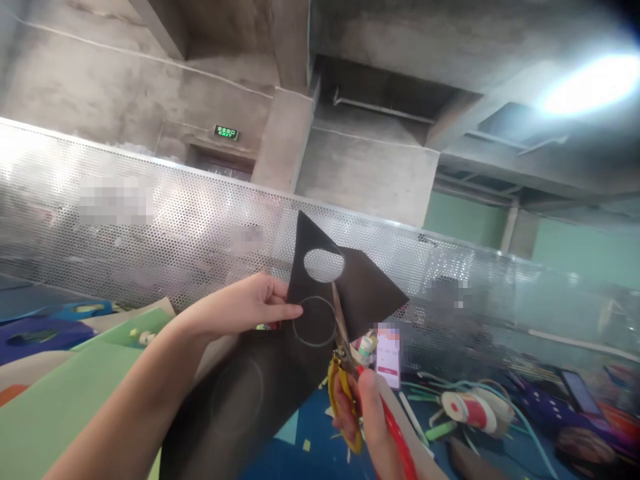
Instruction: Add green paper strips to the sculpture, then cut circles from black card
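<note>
My left hand (267, 301) pinches the left edge of a dark sheet (285, 367) and holds it up. The sheet has a round hole near its top corner, with two pale circle outlines below. My right hand (371, 417) grips a pair of scissors (343, 352) with one yellow and one red handle. Their blades point upward at the sheet, just right of the middle circle outline, beneath the hole. One corner of the sheet sticks out to the right behind the blades. I cannot tell how far apart the blades are.
Ahead stands a perforated metal partition (200, 227). Green sheets (95, 393) lie at the left. On the blue tabletop (310, 453) are paper scraps. To the right sit a lit phone (389, 360), a red-and-white spool (470, 410), thin strips and purple pieces.
</note>
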A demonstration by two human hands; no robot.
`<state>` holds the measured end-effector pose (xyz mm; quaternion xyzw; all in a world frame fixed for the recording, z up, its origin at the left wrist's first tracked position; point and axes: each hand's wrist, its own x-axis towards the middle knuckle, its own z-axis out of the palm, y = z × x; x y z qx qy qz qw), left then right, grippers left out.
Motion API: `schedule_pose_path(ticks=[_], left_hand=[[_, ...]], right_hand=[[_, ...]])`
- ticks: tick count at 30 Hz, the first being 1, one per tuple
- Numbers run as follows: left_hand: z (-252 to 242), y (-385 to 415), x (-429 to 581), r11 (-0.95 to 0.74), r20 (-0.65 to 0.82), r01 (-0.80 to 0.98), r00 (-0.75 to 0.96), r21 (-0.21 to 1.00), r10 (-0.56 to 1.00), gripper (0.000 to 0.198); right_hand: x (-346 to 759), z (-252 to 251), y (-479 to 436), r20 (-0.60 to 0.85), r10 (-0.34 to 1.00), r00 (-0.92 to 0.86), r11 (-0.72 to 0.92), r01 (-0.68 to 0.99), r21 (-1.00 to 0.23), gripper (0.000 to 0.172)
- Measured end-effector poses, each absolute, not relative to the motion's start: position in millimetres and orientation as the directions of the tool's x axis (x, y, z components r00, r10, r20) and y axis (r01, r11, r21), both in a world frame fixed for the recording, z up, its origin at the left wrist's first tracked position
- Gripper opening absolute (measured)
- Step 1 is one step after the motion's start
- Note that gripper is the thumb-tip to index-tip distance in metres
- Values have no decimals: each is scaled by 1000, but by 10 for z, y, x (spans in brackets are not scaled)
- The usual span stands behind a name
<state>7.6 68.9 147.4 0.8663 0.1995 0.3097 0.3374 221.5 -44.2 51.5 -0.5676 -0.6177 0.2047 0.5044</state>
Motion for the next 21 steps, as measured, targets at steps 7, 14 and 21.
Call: schedule_pose_path(ticks=[7, 14, 21], left_hand=[[1461, 725, 69, -684, 388, 167, 718, 710, 578, 23], [1421, 809, 61, -670, 360, 161, 741, 724, 567, 24], [1413, 864, 53, -670, 328, 162, 774, 724, 542, 28]], right_hand=[[2115, 653, -430, 418, 902, 106, 266, 628, -732, 60], [2134, 735, -454, 425, 901, 79, 250, 707, -661, 60], [2177, 744, -441, 375, 926, 41, 261, 649, -715, 57]])
